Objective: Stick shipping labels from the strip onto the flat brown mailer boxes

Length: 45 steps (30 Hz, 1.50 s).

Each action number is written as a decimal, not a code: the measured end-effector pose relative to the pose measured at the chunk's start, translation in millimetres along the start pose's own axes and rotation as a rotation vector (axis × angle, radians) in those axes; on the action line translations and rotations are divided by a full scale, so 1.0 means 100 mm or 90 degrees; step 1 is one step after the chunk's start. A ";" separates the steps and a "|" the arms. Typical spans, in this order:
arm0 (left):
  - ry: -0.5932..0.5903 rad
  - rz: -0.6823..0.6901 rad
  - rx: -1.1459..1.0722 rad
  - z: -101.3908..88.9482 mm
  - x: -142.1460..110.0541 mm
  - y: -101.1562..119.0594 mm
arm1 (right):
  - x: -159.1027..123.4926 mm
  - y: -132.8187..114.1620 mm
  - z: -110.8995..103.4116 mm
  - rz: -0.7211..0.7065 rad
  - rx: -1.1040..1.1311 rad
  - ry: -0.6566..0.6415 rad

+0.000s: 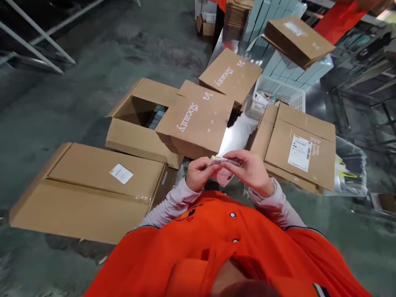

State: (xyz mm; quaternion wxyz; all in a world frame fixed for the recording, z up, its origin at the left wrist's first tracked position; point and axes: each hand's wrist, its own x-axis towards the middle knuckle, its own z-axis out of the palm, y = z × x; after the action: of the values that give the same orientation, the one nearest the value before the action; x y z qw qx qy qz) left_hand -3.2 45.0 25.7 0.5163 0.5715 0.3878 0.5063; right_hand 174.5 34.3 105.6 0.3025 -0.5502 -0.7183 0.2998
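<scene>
Close to my chest, my left hand (pixel 197 175) and my right hand (pixel 250 170) pinch a small printed label (pixel 223 176) between them. It looks folded or bent, with a pinkish face toward me and print along the upper edge. Just beyond my hands lies a brown carton (pixel 198 117) printed "beauty". To the right, a stack of flattened cartons (pixel 300 148) bears a white shipping label (pixel 299 152). On my left, a large carton (pixel 102 185) carries a small white sticker (pixel 121 173).
An open carton (pixel 139 142) holds blue-grey items. A white plastic basket (pixel 283 91) stands on a metal table (pixel 239 134) behind another carton (pixel 230 74). At the upper right, another person's red sleeve (pixel 340 22) reaches near stacked flat cartons (pixel 298 39). White metal bars (pixel 40 41) stand at far left.
</scene>
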 end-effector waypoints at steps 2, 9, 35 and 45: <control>0.032 0.008 -0.012 -0.09 0.01 0.02 | 0.11 -0.11 0.05 0.010 0.008 -0.014; 0.057 0.024 0.029 -0.42 0.14 0.06 | 0.43 -0.26 0.18 0.034 0.087 -0.114; -0.094 -0.410 -0.211 -1.11 0.36 -0.47 | 2.31 0.59 0.73 0.191 -0.204 0.172; 0.045 -0.360 0.088 -1.51 0.09 -0.60 | 1.97 0.37 0.99 -0.086 -0.309 0.000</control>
State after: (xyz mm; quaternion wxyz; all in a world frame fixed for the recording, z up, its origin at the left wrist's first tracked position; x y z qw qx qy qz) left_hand -144.7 93.4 -38.2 0.5827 0.4564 0.5836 0.3341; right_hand 79.6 223.7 34.6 0.1807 -0.5574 -0.8045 0.0975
